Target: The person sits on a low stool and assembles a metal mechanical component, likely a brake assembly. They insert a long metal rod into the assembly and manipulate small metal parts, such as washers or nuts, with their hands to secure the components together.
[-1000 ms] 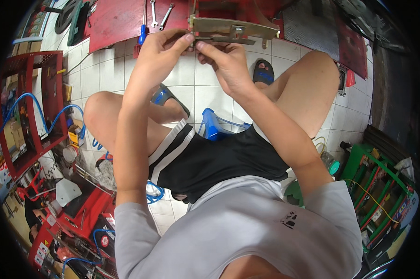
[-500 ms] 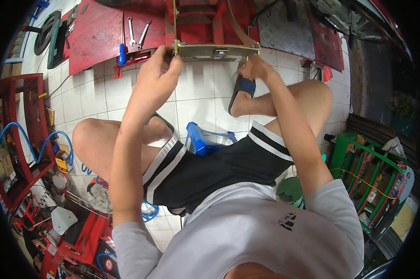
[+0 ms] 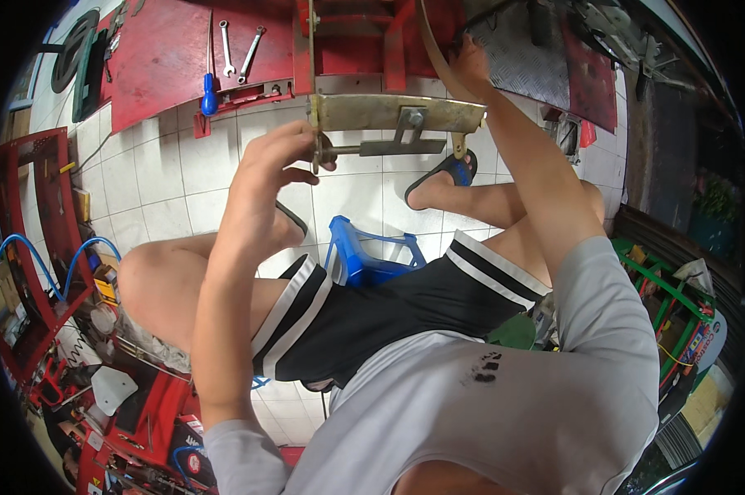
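"Grip status, left hand (image 3: 267,169)?"

"Fingers curl around the lower end of the metal side plate (image 3: 312,109), with the tips showing past its right face. The thumb lies just below them; whether it closes the grip, I cannot tell."

"Right hand (image 3: 470,64)?"

"Extended forward beside the curved metal strip (image 3: 435,48), near the edge of the diamond-tread plate (image 3: 525,70). Whether it is clamped on anything, I cannot tell."

"Locate the bracket plate (image 3: 360,114)."

"Ahead of the person, above the white tiled floor (image 3: 347,202), running rightward from the side plate. A hex-headed bolt (image 3: 416,118) sits in its face. Below it lies a flat bar (image 3: 401,148), with a rod (image 3: 346,152) projecting from the bar's left end toward the curled fingers."

"Adjacent tools?"

"Left of the assembly, on the red platform (image 3: 158,70): one wrench (image 3: 226,51), a second wrench (image 3: 251,56) angled beside it, and a screwdriver (image 3: 209,101), blue handle toward the person."

"Item between the legs?"

"Blue plastic stool (image 3: 357,256), partly behind the black shorts (image 3: 397,309)."
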